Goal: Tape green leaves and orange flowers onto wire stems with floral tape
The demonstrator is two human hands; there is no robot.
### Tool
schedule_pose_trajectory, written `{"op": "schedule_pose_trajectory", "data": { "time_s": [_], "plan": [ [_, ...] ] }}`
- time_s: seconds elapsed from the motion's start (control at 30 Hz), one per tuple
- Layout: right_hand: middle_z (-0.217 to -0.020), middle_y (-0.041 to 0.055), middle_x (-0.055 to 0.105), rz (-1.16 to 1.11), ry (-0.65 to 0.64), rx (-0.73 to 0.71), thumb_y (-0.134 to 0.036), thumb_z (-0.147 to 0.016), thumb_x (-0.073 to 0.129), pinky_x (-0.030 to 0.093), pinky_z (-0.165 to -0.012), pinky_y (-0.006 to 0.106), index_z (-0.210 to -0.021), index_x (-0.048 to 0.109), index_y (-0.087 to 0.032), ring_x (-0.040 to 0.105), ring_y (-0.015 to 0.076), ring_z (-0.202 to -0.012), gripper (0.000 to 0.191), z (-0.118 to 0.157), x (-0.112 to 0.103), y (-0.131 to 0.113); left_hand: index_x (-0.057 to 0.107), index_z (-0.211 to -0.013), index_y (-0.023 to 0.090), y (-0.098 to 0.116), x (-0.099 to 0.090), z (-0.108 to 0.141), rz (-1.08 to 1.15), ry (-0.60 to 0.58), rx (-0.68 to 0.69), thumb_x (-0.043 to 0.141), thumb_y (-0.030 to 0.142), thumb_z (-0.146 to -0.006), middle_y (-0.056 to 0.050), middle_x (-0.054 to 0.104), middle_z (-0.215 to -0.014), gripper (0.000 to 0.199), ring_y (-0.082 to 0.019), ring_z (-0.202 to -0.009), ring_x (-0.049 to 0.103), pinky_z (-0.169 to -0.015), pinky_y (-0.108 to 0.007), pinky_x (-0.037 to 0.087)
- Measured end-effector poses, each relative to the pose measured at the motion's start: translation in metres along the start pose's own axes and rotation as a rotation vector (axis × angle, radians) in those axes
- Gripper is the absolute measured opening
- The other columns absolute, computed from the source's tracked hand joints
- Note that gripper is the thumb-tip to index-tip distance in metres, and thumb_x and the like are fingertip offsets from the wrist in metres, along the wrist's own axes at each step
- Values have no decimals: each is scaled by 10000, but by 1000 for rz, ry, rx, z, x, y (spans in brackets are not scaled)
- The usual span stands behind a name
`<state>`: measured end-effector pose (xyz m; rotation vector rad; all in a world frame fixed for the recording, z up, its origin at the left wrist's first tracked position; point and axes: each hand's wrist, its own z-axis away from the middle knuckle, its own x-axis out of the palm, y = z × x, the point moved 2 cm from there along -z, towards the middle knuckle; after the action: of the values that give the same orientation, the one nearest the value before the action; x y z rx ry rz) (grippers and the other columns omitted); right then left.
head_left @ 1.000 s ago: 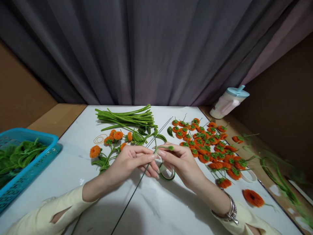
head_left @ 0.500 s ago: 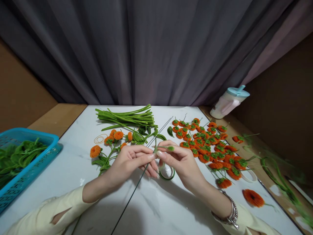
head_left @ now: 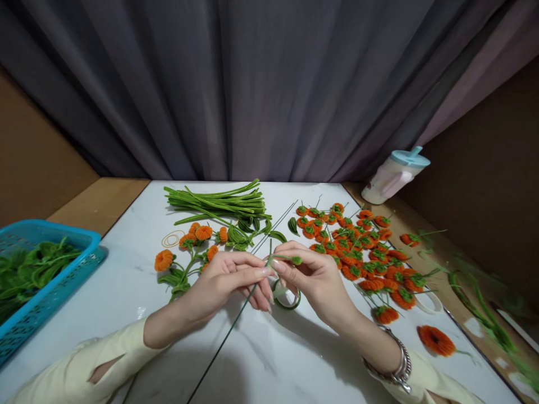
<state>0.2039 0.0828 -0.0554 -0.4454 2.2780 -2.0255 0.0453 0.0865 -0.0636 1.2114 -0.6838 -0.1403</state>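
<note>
My left hand (head_left: 236, 280) pinches the upper end of a long dark green floral wire (head_left: 227, 336), which slants down toward the table's front edge. Fingertips of my right hand (head_left: 322, 283) meet the left ones there, closed on a thin green stem. A fuzzy green tip (head_left: 297, 260) of that stem pokes out over the right fingers. Just below the hands lies a roll of green tape (head_left: 288, 306), partly hidden by the right hand. What exactly sits between the fingertips is too small to make out.
Orange fuzzy flowers (head_left: 345, 245) cover the right side. Left are a small orange bunch (head_left: 164, 260), green pipe cleaners (head_left: 219, 201) and a blue basket (head_left: 90, 238) of leaves. Loose wires (head_left: 280, 221) lie behind the hands. A tumbler (head_left: 391, 177) stands back right.
Both hands have shifted very slightly to the right with the wire and the fuzzy-tipped stem. The wire's lower end has swung a little left.
</note>
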Motion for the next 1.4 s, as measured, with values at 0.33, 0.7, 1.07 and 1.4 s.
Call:
{"op": "schedule_pose_trajectory", "data": {
  "time_s": [0.33, 0.7, 1.07, 1.4],
  "plan": [
    [-821, 27, 578, -84, -14, 58, -274, -740, 738, 332, -359, 200, -700, 730, -193, 442, 49, -472, 90, -2, -1, 12, 683, -725, 97, -5, -1, -4, 119, -53, -94, 712, 283, -751, -30, 654, -543, 190, -96, -407, 591, -399, -151, 425],
    [-796, 20, 577, -189, -109, 92, -273, -751, 737, 312, -321, 170, -773, 748, -211, 458, 39, -455, 67, -4, -2, 7, 633, -760, 99, 2, 5, 7, -62, -83, 34, 595, 315, -867, -28, 641, -594, 244, -127, -442, 629, -415, -183, 464],
    [-795, 8, 601, -311, -88, 131, -268, -696, 782, 292, -303, 150, -752, 711, -190, 465, 22, -408, 119, -1, 1, 12, 606, -812, 115, -8, 7, 6, 184, -194, -76, 591, 315, -875, 29, 564, -519, 210, -37, -268, 422, -280, -121, 360],
    [-532, -18, 589, -388, -98, 261, -289, -695, 786, 262, -330, 143, -766, 672, -161, 414, 32, -366, 185, 1, 2, 17, 567, -783, 121, -8, 10, 4, 302, -253, -131, 614, 314, -864, 80, 451, -483, 214, 1, -252, 218, -256, -102, 312]
  ]
}}
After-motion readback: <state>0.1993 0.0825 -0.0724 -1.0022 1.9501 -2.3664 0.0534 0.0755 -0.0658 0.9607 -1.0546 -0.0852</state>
